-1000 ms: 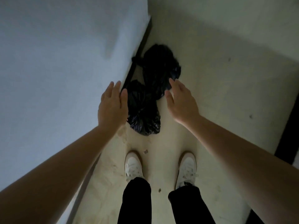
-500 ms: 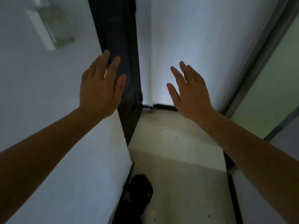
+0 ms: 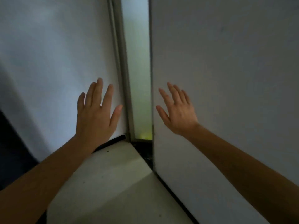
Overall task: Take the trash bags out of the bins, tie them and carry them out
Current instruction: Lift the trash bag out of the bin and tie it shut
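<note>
Hands are both empty and spread wide, fingers apart, backs to the camera. Left hand is raised before a pale wall; right hand is raised before a pale panel. Whether either hand touches its surface cannot be told.

Change against the frame half a second ago: view has turned. The dark door edge then above the left hand is gone; a frosted, greenish strip with a grey frame now stands between the hands. The black bags, then low in view below the left forearm, are out of view; their place and look cannot be told.

Below the hands lies a light floor. A black skirting runs just below the left wrist.
</note>
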Demonstrator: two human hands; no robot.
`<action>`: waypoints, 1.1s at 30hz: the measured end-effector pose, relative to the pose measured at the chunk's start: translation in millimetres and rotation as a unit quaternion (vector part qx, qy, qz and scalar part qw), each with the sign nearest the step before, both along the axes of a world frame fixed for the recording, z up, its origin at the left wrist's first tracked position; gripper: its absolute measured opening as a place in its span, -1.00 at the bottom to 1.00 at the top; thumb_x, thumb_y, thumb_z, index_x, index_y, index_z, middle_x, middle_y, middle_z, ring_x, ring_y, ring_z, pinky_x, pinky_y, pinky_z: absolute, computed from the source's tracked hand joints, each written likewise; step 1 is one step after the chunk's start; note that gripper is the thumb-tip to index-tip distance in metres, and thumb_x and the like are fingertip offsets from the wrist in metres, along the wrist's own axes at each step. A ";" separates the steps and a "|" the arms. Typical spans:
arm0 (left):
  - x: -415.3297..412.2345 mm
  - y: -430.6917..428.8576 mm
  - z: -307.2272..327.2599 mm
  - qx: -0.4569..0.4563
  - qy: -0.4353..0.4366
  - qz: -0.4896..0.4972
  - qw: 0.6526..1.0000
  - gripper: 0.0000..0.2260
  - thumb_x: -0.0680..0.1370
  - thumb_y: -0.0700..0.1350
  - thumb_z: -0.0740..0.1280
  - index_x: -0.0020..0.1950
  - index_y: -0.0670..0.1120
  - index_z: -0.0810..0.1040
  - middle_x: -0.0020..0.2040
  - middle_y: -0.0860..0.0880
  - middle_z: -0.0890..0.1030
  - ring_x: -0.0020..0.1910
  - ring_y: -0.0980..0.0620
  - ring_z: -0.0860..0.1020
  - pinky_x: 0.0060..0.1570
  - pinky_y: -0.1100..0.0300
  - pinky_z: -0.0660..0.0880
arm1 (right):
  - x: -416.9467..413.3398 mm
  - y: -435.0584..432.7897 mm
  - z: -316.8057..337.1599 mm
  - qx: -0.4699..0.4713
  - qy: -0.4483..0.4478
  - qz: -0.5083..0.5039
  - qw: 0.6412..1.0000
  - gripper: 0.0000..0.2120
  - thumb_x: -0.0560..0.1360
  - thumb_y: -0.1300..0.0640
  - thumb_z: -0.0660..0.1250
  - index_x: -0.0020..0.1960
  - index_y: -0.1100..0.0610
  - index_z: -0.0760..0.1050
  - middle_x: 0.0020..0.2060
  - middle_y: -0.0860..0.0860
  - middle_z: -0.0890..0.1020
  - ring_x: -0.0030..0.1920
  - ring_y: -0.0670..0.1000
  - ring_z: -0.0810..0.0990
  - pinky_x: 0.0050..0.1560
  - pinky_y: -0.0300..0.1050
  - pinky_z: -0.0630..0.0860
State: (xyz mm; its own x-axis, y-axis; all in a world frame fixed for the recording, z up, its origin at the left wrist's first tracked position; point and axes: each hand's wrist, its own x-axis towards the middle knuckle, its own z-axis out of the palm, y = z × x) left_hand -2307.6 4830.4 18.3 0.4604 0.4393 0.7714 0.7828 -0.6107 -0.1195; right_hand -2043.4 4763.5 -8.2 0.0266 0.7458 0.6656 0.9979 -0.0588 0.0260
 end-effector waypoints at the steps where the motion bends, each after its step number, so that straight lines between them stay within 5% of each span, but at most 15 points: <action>1: 22.6 -7.8 -6.9 -0.009 -0.007 -0.031 0.999 -0.44 0.68 0.14 0.04 0.56 -0.20 0.26 0.58 -0.31 0.20 0.52 -0.33 0.24 0.39 -0.30 0.24 | 19.6 -31.0 -3.0 -0.008 -0.008 -0.045 0.999 -0.41 0.67 -0.19 0.04 0.60 0.09 0.16 0.58 0.22 0.19 0.57 0.25 0.18 0.56 0.20 0.10; 8: 219.9 -140.6 -31.0 -0.096 0.005 -0.271 0.958 -0.38 0.64 0.17 0.05 0.57 -0.20 0.23 0.58 -0.32 0.17 0.52 -0.37 0.20 0.38 -0.37 0.22 | 123.9 -312.9 4.9 -0.077 -0.069 -0.339 0.935 -0.35 0.66 -0.27 -0.01 0.62 0.07 0.10 0.61 0.21 0.07 0.60 0.26 0.03 0.58 0.23 -0.01; 16: 376.4 -425.9 6.7 -0.020 0.039 -0.523 0.851 -0.38 0.66 0.21 -0.04 0.61 -0.14 0.13 0.62 -0.26 0.08 0.59 -0.28 0.10 0.45 -0.32 0.14 | 152.9 -658.4 28.8 -0.017 -0.061 -0.585 0.809 -0.39 0.65 -0.21 -0.03 0.62 0.05 0.08 0.62 0.20 0.02 0.61 0.22 -0.04 0.57 0.26 0.00; 26: 519.3 -758.9 -19.0 -0.029 0.066 -0.639 0.766 -0.39 0.68 0.21 -0.06 0.64 -0.09 0.03 0.65 -0.18 -0.05 0.62 -0.17 -0.05 0.52 -0.29 0.04 | 191.9 -980.7 -3.0 0.015 -0.036 -0.699 0.714 -0.35 0.62 -0.23 0.00 0.61 0.09 0.12 0.61 0.20 0.05 0.60 0.27 0.02 0.57 0.25 -0.05; 33: 628.1 -830.8 -15.2 -0.014 0.065 -0.646 0.760 -0.39 0.67 0.23 -0.10 0.64 -0.07 0.03 0.65 -0.16 -0.06 0.63 -0.16 -0.06 0.52 -0.28 0.01 | 331.2 -1039.9 -2.9 0.028 -0.008 -0.690 0.723 -0.32 0.62 -0.23 0.03 0.63 0.08 0.03 0.62 0.19 0.02 0.61 0.24 -0.01 0.57 0.14 -0.16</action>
State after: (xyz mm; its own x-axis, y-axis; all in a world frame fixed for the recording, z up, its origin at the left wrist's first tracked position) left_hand -1679.5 3999.5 3.2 0.5934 -0.4289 0.6811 -0.4901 -0.8638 -0.1169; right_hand -1712.2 3723.6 -11.1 0.7117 -0.0112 0.7024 -0.0118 -0.9999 -0.0040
